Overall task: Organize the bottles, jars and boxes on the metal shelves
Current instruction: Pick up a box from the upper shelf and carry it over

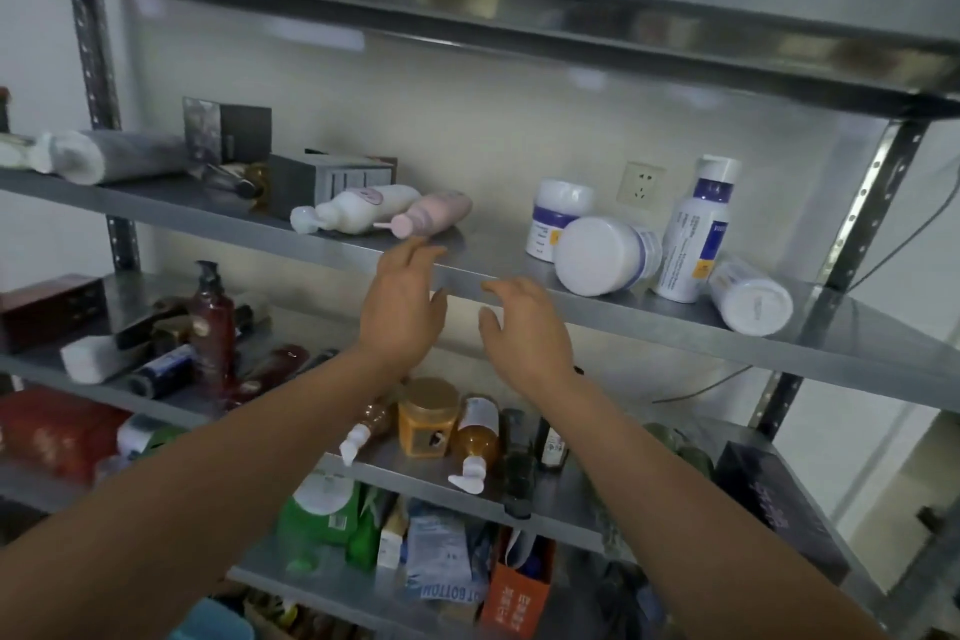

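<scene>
The shelf (519,296) holds tipped stock. Right of centre, a white jar (602,254) lies on its side beside an upright tall bottle (696,234). It is probably rigid, smooth and apt to roll, so best gripped round the body. Further left, a pink bottle (434,218) lies flat and is likely light; grip mid-body. The left hand (402,312) and right hand (524,327) hover at the near edge, fingers loosely spread, holding nothing.

Metal shelves (498,299); toppled bottles (358,210), jars (605,254)
</scene>
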